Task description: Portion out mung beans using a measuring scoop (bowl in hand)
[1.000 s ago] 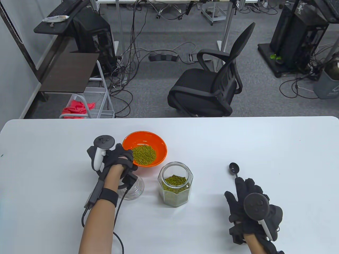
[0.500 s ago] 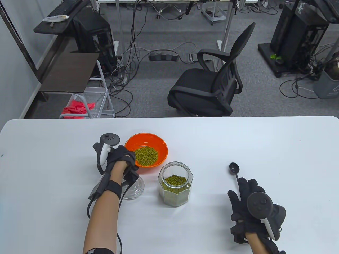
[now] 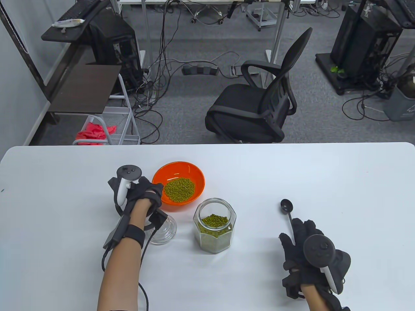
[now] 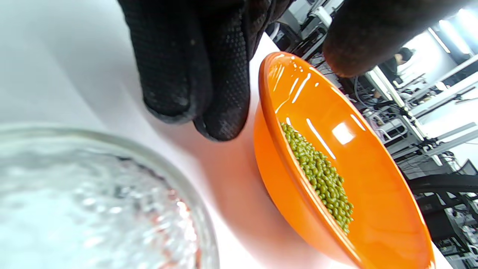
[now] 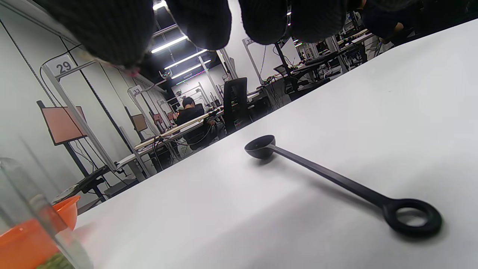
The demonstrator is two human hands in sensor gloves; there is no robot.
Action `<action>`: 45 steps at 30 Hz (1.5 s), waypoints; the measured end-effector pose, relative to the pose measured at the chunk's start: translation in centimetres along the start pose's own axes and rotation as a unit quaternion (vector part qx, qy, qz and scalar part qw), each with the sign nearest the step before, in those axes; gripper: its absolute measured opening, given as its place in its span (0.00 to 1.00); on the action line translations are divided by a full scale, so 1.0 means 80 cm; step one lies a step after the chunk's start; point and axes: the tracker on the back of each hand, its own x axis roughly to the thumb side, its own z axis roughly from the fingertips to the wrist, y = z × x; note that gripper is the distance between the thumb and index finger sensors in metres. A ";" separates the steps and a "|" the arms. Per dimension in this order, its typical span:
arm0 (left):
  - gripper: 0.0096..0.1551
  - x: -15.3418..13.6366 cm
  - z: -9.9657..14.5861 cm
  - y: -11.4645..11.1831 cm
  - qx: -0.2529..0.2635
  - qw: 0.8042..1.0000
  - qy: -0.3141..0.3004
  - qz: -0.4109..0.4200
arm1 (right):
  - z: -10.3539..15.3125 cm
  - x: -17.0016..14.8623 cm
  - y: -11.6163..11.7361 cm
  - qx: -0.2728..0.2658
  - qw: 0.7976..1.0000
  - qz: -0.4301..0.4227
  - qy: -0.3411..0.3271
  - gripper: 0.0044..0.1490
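Note:
The orange bowl (image 3: 168, 173) with mung beans (image 3: 179, 190) stands on the white table. My left hand (image 3: 151, 194) is at its left rim. In the left wrist view my fingers (image 4: 209, 93) hang just outside the bowl's rim (image 4: 269, 97) and the thumb (image 4: 358, 41) hovers above it, neither touching. The black measuring scoop (image 3: 286, 206) lies flat on the table, empty. My right hand (image 3: 300, 231) hovers over its handle end. In the right wrist view the scoop (image 5: 321, 172) lies free below my fingertips (image 5: 201, 22).
An open glass jar of mung beans (image 3: 214, 225) stands just in front of the bowl. Its glass lid (image 3: 163, 231) lies under my left wrist, and shows blurred in the left wrist view (image 4: 93, 201). An office chair (image 3: 256, 107) stands beyond the table's far edge.
My left thumb has come off the bowl's rim and the bowl has settled flat. My right hand has drawn slightly back and to the right along the scoop handle.

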 end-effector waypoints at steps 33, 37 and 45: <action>0.58 -0.047 0.106 -0.083 0.007 0.970 -0.076 -0.230 | 0.005 0.007 0.008 0.008 1.000 0.000 -0.019 0.41; 0.57 -0.047 0.104 -0.084 0.018 0.968 -0.072 -0.239 | 0.005 0.007 0.009 0.010 1.000 0.002 -0.018 0.41; 0.59 -0.048 0.110 -0.082 0.075 0.956 -0.092 -0.268 | 0.005 0.008 0.009 0.009 1.000 0.004 -0.019 0.41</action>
